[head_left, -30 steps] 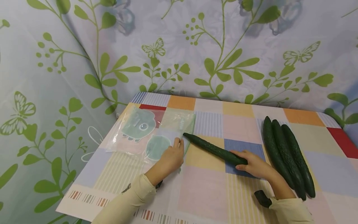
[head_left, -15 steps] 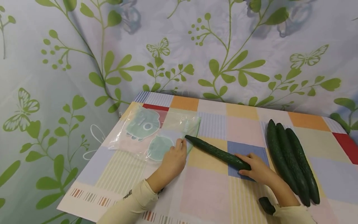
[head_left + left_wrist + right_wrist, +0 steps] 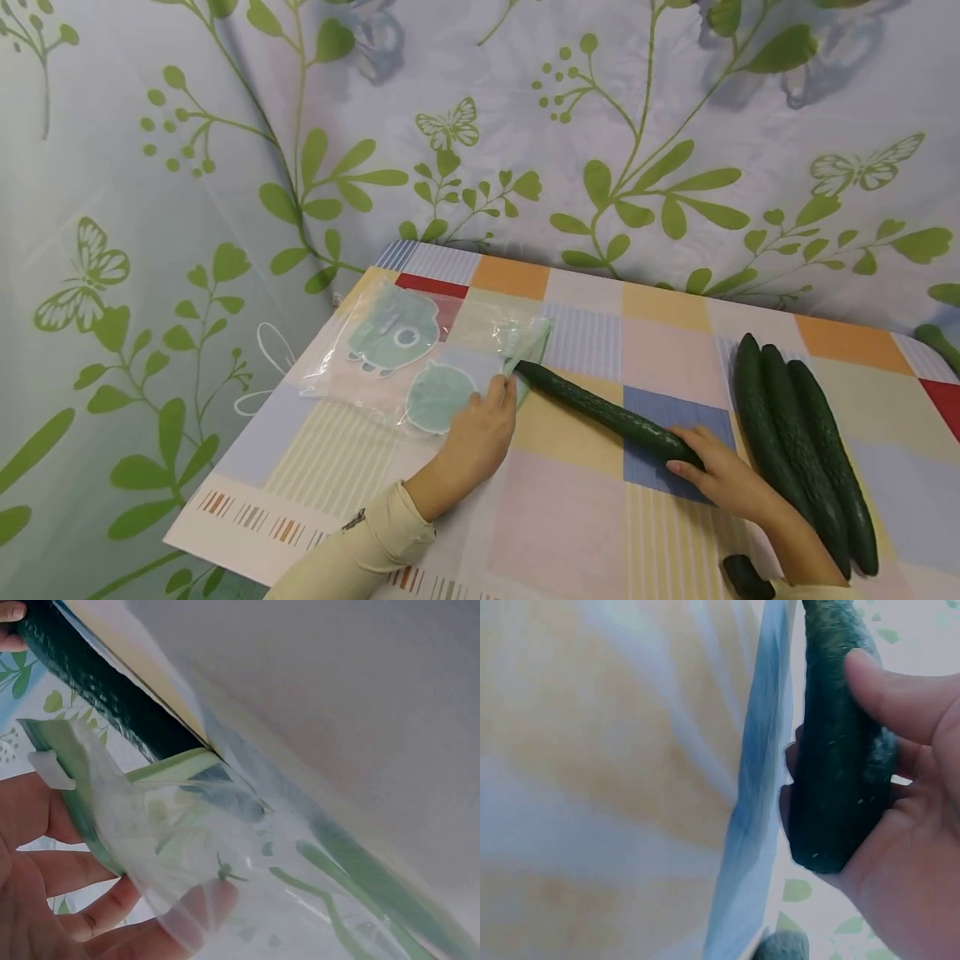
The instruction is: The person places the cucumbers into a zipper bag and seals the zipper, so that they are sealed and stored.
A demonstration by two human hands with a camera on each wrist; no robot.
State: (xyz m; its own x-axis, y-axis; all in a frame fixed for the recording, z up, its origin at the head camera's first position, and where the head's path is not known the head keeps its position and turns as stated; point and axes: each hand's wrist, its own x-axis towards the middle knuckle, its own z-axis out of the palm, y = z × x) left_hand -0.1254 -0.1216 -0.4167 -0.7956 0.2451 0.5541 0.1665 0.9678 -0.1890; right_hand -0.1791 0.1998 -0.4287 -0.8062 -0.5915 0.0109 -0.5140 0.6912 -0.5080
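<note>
My right hand point(image 3: 723, 471) grips the thick end of a long dark-green cucumber point(image 3: 600, 408), thumb on one side and fingers round the other, as the right wrist view shows. The cucumber's narrow tip points left at the mouth of a clear zip bag point(image 3: 483, 317) printed with pale-green cartoon shapes. In the left wrist view that tip shows through the plastic point(image 3: 225, 799), just inside the green zip edge. My left hand point(image 3: 480, 437) holds the bag's near edge by the mouth, its fingers round the green zip strip point(image 3: 82, 799) with its white slider point(image 3: 51, 769).
Three more cucumbers point(image 3: 798, 450) lie side by side to the right, close to my right forearm. A patchwork-patterned cloth point(image 3: 555, 517) covers the table. Behind it hangs a leaf-and-butterfly curtain point(image 3: 487, 125), and a white cord loop point(image 3: 262, 346) sticks out at the left edge.
The head view has shifted, so everything sits a little further right and lower. The bag's mouth has lifted, and the cucumber's tip now meets it beside the left fingers.
</note>
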